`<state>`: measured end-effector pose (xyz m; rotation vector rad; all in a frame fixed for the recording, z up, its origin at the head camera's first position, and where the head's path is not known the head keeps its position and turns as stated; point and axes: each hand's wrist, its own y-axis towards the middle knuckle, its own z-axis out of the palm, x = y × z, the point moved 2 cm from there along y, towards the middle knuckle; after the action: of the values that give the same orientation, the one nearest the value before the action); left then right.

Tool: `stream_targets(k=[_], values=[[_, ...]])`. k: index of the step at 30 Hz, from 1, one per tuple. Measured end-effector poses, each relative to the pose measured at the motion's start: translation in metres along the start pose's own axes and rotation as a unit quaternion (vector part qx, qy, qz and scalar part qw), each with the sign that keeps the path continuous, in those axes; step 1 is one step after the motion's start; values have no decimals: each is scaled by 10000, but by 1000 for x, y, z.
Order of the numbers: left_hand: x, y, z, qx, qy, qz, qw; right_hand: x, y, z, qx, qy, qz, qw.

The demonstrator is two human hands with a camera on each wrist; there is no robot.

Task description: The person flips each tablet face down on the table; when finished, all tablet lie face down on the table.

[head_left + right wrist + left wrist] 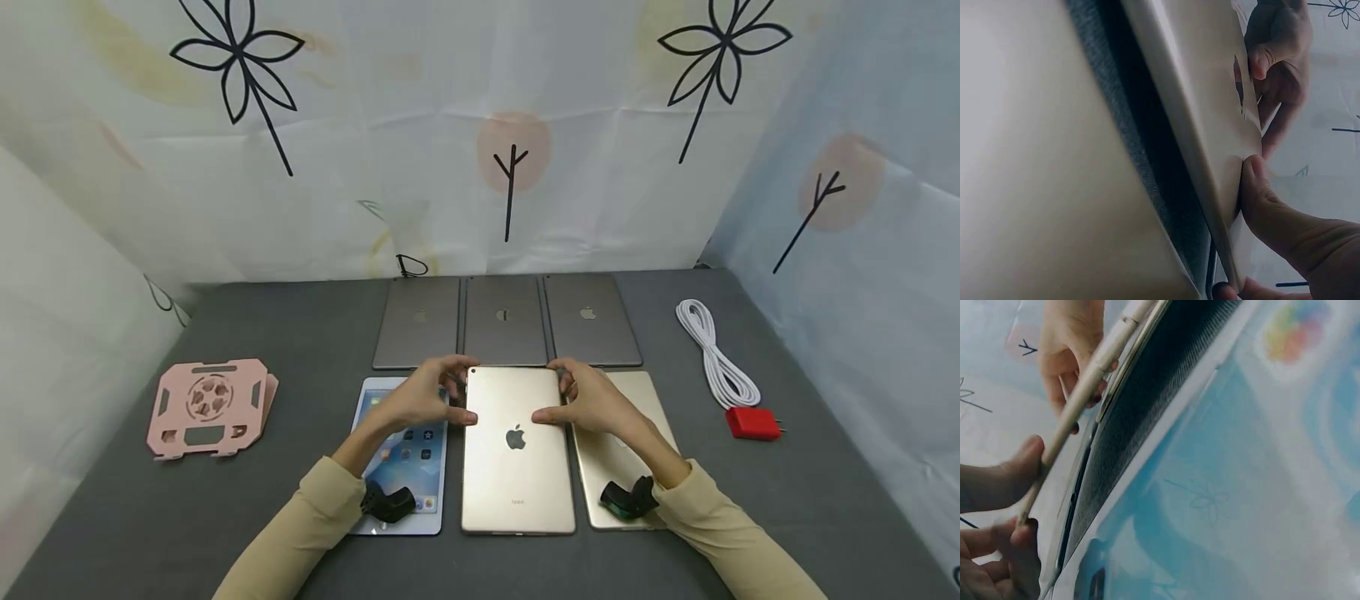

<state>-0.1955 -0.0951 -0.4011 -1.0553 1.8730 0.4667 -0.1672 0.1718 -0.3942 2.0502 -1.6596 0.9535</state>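
Note:
A gold tablet (517, 492), its back with a dark apple logo facing up, is held between both hands in the middle. My left hand (420, 398) grips its upper left edge, thumb on the back and fingers beneath, as the left wrist view shows. On the upper right edge my right hand (596, 400) pinches it the same way. In the wrist views the tablet (1210, 125) is raised at an angle off the table. Under my left forearm lies a white tablet (427, 467) with its screen lit. A second gold tablet (648, 400) lies face down under my right forearm.
Behind stand three flat grey devices (504, 321) in a row, touching or nearly so. A pink metal stand (210, 408) is at the left. To the right lie a coiled white cable (716, 354) and a red plug adapter (753, 423). Printed cloth walls (420, 125) border the table.

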Motion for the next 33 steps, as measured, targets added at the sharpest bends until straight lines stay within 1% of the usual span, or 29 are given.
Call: stream_targets(k=[5,10,12,16,21,28,33], values=[[3,4,5,-129,419,-200,9988,0,1,1,69,-410,-247,9988],[4,5,9,-220,856,-319,9956,0,4,3,93,-699,-211,9973],[4,6,9,-227,942,-345,9947,-1,5,3,87,-772,-175,9968],[5,6,10,-142,1147,-317,9928,-2,8,3,57,-861,-145,9962],[4,5,11,-44,1494,-252,9884,-3,8,3,-4,-905,-162,9958],[0,4,13,-37,1818,-155,9832,-2,7,5,-64,-1054,-221,9942],[-1,6,13,-78,1918,-163,9813,0,6,6,-133,-1137,-272,9931]])
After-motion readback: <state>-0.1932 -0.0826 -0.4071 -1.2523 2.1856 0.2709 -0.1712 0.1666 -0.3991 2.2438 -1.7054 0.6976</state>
